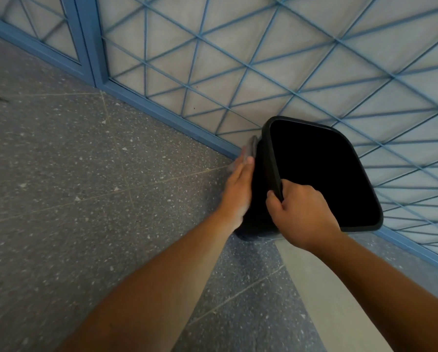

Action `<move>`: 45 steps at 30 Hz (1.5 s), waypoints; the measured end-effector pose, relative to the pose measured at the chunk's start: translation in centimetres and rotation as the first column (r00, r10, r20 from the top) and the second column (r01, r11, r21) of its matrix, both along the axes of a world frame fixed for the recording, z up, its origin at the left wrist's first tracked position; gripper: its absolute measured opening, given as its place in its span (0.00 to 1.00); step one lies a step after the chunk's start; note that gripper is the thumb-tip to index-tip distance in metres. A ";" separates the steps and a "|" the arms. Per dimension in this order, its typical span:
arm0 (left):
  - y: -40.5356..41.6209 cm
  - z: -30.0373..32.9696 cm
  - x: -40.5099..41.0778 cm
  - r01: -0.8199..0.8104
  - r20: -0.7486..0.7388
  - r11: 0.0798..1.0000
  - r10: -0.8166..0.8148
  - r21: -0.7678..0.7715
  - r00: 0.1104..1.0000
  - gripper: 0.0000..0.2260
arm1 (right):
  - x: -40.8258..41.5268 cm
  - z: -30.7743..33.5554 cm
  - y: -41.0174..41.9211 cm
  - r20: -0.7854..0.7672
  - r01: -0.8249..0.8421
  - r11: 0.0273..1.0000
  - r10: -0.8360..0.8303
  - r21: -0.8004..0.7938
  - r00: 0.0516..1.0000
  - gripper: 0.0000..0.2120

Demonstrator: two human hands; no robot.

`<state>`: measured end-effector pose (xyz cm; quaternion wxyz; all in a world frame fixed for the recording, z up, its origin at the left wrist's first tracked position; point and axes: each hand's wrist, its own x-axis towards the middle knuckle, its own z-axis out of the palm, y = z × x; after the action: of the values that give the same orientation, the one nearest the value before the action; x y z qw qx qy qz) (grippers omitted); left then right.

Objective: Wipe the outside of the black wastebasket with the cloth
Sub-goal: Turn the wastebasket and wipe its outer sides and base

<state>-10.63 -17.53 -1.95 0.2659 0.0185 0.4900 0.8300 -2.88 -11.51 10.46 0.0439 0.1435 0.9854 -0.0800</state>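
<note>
The black wastebasket [322,174] stands on the floor against a blue grid door, seen from above with its dark inside showing. My right hand [301,212] grips the near part of its rim, thumb outside and fingers curled over the edge. My left hand [238,191] lies flat against the basket's left outer wall and presses a grey cloth [249,149] to it; the cloth sticks out past my fingertips just below the rim. Most of the cloth is hidden under the hand.
A blue-framed door with a wire grid [263,59] runs behind the basket from upper left to lower right. Grey speckled floor [86,186] spreads to the left and near me. A pale floor strip [327,301] lies below the basket.
</note>
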 end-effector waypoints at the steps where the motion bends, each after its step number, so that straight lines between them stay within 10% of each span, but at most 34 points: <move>1: -0.1 -0.4 0.3 -0.003 0.002 1.000 0.003 -0.007 1.000 0.22 | 0.0 0.0 0.0 0.003 0.003 1.000 -0.003 0.004 1.000 0.13; 12: -2.6 -4.1 -2.2 0.194 0.190 0.944 -0.146 -0.265 0.971 0.24 | 0.1 0.3 -0.1 0.035 0.032 0.999 -0.032 -0.006 0.999 0.14; 22: -6.0 -4.4 4.3 -0.198 0.299 0.960 0.252 -0.199 0.920 0.23 | 0.1 0.0 -0.5 0.006 0.034 0.999 -0.034 0.003 0.999 0.14; 32: 0.7 -1.0 8.1 -0.097 0.235 0.994 0.081 0.058 0.969 0.26 | -0.2 -0.4 -0.2 0.006 0.025 0.999 -0.025 0.032 1.000 0.14; 45: 0.5 -1.6 8.0 -0.110 0.334 0.994 0.113 -0.027 0.936 0.24 | 0.0 -0.2 -0.2 0.002 0.033 0.998 -0.033 0.048 0.999 0.15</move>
<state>-2.67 -16.98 -3.52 0.2979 -0.1516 0.4410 0.8329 -2.89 -11.72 10.26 0.0407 0.1608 0.9845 -0.0570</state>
